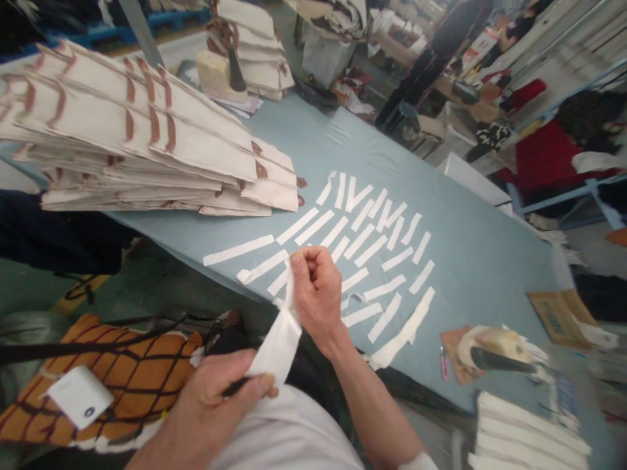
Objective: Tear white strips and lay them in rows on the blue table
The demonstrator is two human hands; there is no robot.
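Observation:
Above the table's near edge, I hold a white strip of thin material (279, 343) between both hands; whether it is cloth or tape I cannot tell. My left hand (215, 391) pinches its wide lower end between thumb and fingers. My right hand (318, 287) is closed on its narrow upper end, where the strip looks twisted or partly torn. Beyond my hands, several short white strips (371, 251) lie in loose rows on the blue-grey table (470, 281). A longer cream piece (404, 333) lies to the right, close to the edge.
A tall stack of cream fabric panels with brown trims (161, 143) covers the table's left. At right are a yellowish block with a dark handle (499, 352), a pink cutter (443, 363) and a cardboard piece (558, 316). A white device (81, 397) rests on an orange cushion (137, 365) below.

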